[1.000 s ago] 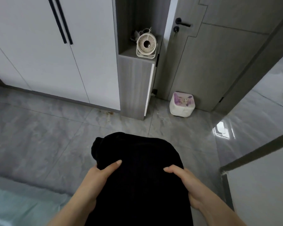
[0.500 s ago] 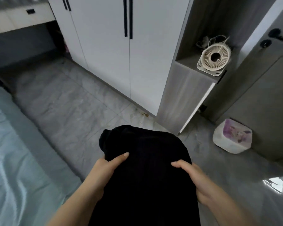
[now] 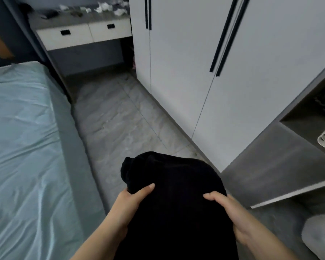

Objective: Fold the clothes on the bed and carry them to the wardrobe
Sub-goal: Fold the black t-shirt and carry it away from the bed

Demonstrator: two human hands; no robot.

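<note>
A folded black garment point(image 3: 176, 199) is carried in front of me, above the grey tiled floor. My left hand point(image 3: 129, 201) grips its left edge with the thumb on top. My right hand point(image 3: 231, 209) grips its right edge the same way. The fingers under the cloth are hidden. The white wardrobe point(image 3: 214, 62) with long black handles stands ahead on the right, its doors closed. The bed point(image 3: 23, 137) with a pale blue-green sheet lies on the left.
A narrow strip of tiled floor point(image 3: 120, 117) runs between bed and wardrobe. A desk with two white drawers point(image 3: 86, 33) stands at the far end. A grey open-shelf cabinet point(image 3: 281, 158) juts out at right, with a white bin point(image 3: 321, 239) below it.
The view has swung left: the door and fan slid out to the right, the bed and desk came into sight. Both hands keep the same hold on the garment.
</note>
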